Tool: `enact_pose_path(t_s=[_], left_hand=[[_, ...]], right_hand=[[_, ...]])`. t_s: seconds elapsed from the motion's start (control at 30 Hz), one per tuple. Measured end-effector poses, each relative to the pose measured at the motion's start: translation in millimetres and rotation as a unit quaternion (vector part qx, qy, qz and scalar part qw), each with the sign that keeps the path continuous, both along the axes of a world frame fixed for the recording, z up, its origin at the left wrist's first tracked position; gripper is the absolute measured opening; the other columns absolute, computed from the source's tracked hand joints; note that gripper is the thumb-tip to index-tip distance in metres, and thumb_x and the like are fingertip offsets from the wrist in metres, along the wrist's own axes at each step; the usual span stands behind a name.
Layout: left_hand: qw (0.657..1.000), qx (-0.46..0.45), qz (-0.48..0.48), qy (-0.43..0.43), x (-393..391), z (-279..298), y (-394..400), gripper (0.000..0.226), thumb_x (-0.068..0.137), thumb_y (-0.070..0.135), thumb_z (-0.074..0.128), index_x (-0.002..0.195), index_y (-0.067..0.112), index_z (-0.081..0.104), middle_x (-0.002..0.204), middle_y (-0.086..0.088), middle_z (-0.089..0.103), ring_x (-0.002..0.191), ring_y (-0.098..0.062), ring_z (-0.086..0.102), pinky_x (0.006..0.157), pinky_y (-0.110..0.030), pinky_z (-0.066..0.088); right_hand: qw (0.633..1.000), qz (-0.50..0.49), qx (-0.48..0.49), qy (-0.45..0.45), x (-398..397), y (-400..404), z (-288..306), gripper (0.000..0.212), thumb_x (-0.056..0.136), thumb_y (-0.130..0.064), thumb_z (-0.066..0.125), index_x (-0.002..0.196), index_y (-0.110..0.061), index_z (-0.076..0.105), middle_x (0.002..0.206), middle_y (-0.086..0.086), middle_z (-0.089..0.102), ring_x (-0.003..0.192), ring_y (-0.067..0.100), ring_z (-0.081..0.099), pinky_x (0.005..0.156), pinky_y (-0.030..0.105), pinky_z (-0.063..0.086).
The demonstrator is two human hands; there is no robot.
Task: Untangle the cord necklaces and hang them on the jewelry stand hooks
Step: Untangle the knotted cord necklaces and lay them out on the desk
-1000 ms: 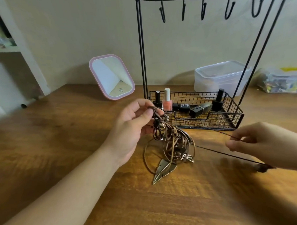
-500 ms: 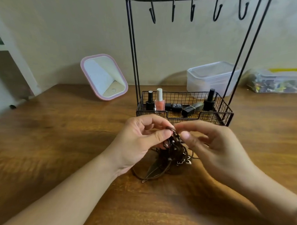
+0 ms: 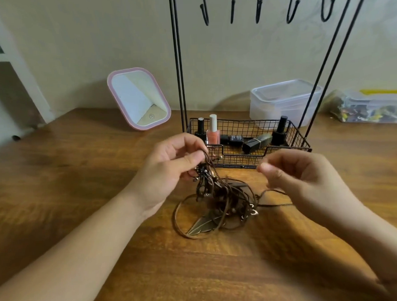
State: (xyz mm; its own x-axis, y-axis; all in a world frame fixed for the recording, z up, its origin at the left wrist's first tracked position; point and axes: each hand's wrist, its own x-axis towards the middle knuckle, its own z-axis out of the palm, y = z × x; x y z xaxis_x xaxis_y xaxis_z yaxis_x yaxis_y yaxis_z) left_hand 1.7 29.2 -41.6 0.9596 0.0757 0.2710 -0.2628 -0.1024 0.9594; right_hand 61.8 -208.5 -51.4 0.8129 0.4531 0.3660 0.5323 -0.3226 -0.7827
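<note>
The left hand point(image 3: 169, 171) is pinching the top of a tangled bundle of brown cord necklaces point(image 3: 219, 194) between thumb and forefinger, holding that end up above the table while the other fingers are curling behind it. The right hand point(image 3: 306, 180) is hovering just to the right of the bundle, thumb and forefinger pressing together with the remaining fingers curling loosely; a thin dark cord point(image 3: 275, 191) is running from the tangle toward this hand, but motion blur is making it impossible to tell whether the fingertips are actually gripping it.

The lower part of the tangle is resting on the wooden table point(image 3: 82, 188), between the two hands. A loose loop of cord is spreading out on the wood, and a metal leaf-shaped pendant point(image 3: 203, 225) is lying flat inside it. Small beads and metal charms are showing among the knots.

Just behind the hands, a black wire jewelry stand point(image 3: 178, 61) is standing upright. Its hooks point(image 3: 259, 11) are lining the top bar, all bare. The stand's wire basket point(image 3: 298, 140) is holding nail polish bottles point(image 3: 213, 131) and a dark tube lying on its side.

Further back, a pink-framed mirror point(image 3: 138, 98) is leaning near the wall on the left. A clear plastic box point(image 3: 281, 100) is sitting behind the basket.
</note>
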Motion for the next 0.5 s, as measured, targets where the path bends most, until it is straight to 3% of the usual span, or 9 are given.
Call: enact_pose_path(t_s=[0.03,0.1,0.17,0.27,0.4,0.5], left_hand=[[1.0,0.006,0.015,-0.012,0.1,0.9,1.2,0.021,0.093,0.003,0.057,0.084,0.018,0.068,0.079,0.005,0.062,0.075,-0.007,0.055,0.068,-0.016,0.048],[0.997,0.014,0.068,-0.025,0.8,1.5,2.5,0.018,0.093,0.004,0.056,0.084,0.016,0.067,0.077,0.007,0.062,0.076,-0.006,0.055,0.07,-0.016,0.048],[0.989,-0.01,0.15,-0.002,2.8,2.0,4.4,0.018,0.096,0.007,0.052,0.086,0.015,0.065,0.076,0.008,0.061,0.076,-0.006,0.054,0.069,-0.022,0.046],[0.96,-0.108,0.25,0.071,9.8,0.0,13.0,0.019,0.099,0.015,0.051,0.086,0.02,0.064,0.082,0.004,0.06,0.086,-0.015,0.054,0.072,-0.031,0.042],[0.913,-0.236,0.301,0.143,17.3,-4.2,23.5,0.014,0.096,0.016,0.055,0.097,0.021,0.068,0.109,-0.006,0.063,0.104,-0.022,0.059,0.08,-0.038,0.049],[0.934,-0.125,0.309,0.127,18.0,-5.3,17.6,0.02,0.095,0.008,0.053,0.097,0.022,0.066,0.111,0.0,0.061,0.107,-0.019,0.056,0.088,-0.035,0.047]], right_hand=[[0.996,-0.015,-0.074,-0.046,5.0,-2.5,-4.0,0.007,0.088,-0.034,0.067,0.093,-0.032,0.07,0.082,-0.009,0.069,0.082,0.005,0.063,0.078,0.033,0.057],[0.97,-0.003,-0.215,-0.11,11.8,-5.3,-11.1,0.021,0.085,-0.04,0.069,0.105,-0.041,0.065,0.103,-0.023,0.06,0.102,0.002,0.055,0.091,0.031,0.05],[0.955,0.035,-0.277,-0.096,16.8,-7.5,-13.4,0.026,0.081,-0.048,0.072,0.105,-0.048,0.063,0.108,-0.03,0.052,0.109,0.002,0.048,0.096,0.03,0.046],[0.947,0.062,-0.302,-0.093,18.3,-7.6,-13.4,0.018,0.079,-0.052,0.073,0.089,-0.055,0.058,0.105,-0.033,0.047,0.108,0.002,0.042,0.095,0.027,0.042],[0.941,0.058,-0.318,-0.102,15.1,-1.4,-16.2,0.014,0.084,-0.047,0.068,0.076,-0.048,0.057,0.103,-0.027,0.049,0.105,0.005,0.038,0.093,0.033,0.043],[0.932,0.066,-0.329,-0.134,9.9,3.1,-18.4,0.016,0.095,-0.035,0.055,0.082,-0.041,0.049,0.1,-0.024,0.048,0.099,0.004,0.04,0.086,0.026,0.041]])
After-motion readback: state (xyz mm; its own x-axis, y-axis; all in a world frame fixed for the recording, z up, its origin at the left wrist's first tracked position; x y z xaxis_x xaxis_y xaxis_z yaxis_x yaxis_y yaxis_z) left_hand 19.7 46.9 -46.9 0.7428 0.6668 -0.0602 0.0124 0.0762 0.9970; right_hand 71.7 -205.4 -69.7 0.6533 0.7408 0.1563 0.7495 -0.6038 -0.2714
